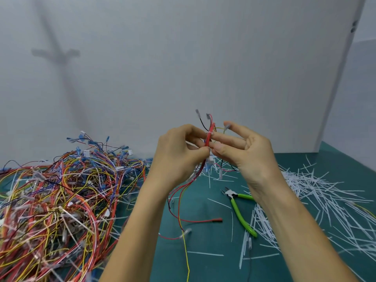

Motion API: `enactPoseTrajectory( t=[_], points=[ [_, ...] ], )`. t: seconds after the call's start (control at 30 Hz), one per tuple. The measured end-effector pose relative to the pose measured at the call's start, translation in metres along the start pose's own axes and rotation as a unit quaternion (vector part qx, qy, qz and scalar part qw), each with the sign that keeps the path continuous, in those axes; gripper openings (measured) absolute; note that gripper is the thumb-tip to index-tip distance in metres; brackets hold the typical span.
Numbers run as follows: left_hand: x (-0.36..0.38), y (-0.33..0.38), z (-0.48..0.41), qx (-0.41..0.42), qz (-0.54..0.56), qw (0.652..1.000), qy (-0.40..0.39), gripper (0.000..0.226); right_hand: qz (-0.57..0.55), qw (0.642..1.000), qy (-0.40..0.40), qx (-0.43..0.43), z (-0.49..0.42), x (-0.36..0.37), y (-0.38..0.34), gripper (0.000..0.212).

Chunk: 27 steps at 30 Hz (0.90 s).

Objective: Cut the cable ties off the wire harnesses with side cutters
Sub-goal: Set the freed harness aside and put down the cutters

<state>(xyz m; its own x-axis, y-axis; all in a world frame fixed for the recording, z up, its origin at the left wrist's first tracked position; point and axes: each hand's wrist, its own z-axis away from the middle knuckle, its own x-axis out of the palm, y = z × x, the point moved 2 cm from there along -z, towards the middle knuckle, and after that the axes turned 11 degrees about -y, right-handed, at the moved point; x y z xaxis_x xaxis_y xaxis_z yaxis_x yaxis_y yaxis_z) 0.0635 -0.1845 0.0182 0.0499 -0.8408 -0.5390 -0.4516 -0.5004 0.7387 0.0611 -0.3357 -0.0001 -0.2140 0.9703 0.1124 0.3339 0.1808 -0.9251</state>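
A big tangle of harnesses (61, 190), red, yellow, blue and black, fills the left of the green surface (203, 267) and reaches back to the pale wall (183, 58). A grey shadow (56, 53) lies on that wall. Right of the arms, cut white ties (317, 192) are strewn in a loose heap, with more scattered across the middle. The side cutters (238, 208), green-handled, lie flat on the surface between the two forearms, near the right wrist, with their jaws pointing up and left. Part of one handle is hidden behind the right forearm. No hand touches them.

Both hands are raised above the surface, in front of the wall, and share one harness (209, 137). Its red bundle stands nearly upright between them, and a white tie (210, 133) wraps it. Terminals stick up above the fingers. Below, its wires hang down and trail onto the surface: a red lead ending in a red terminal (216, 220), and a yellow wire (186, 251) running toward the near edge.

The left hand (175, 153) is curled, and its thumb and fingers pinch the bundle from the left. The right hand (246, 153) is loosely spread with its palm turned to the camera. Its index and middle fingertips (213, 148) rest against the bundle from the right, and its thumb is lifted beside a clear terminal (226, 126). The fingers hide the lower part of the bundle.
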Motion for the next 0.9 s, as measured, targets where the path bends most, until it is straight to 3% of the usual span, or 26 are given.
enactPoseTrajectory(
  t=[0.17, 0.37, 0.5, 0.6, 0.7, 0.8, 0.9],
  points=[
    [-0.005, -0.008, -0.002, -0.029, 0.139, 0.988, 0.053, 0.016, 0.016, 1.0, -0.02, 0.0, 0.001, 0.003, -0.004, 0.069],
    [-0.005, -0.002, -0.003, -0.018, 0.345, 0.934, 0.095, 0.011, 0.144, 0.989, 0.016, 0.022, -0.001, 0.002, -0.002, 0.052],
    [-0.006, -0.003, -0.004, -0.046, 0.441, 0.889, 0.115, 0.01, 0.21, 0.968, -0.071, 0.118, 0.002, 0.004, 0.0, 0.048],
    [-0.008, -0.005, -0.006, -0.055, 0.508, 0.852, 0.117, 0.01, 0.197, 0.954, -0.158, 0.164, 0.007, 0.012, 0.004, 0.029],
    [-0.008, -0.006, -0.007, -0.054, 0.57, 0.81, 0.126, 0.008, 0.163, 0.966, -0.143, 0.142, 0.008, 0.017, 0.005, 0.007],
    [-0.008, -0.008, -0.008, -0.05, 0.616, 0.775, 0.132, 0.008, 0.124, 0.979, -0.118, 0.11, 0.007, 0.017, 0.004, 0.014],
    [-0.008, -0.01, -0.007, -0.062, 0.609, 0.782, 0.115, 0.008, 0.061, 0.993, -0.08, 0.067, 0.005, 0.014, 0.001, 0.016]
  ],
)
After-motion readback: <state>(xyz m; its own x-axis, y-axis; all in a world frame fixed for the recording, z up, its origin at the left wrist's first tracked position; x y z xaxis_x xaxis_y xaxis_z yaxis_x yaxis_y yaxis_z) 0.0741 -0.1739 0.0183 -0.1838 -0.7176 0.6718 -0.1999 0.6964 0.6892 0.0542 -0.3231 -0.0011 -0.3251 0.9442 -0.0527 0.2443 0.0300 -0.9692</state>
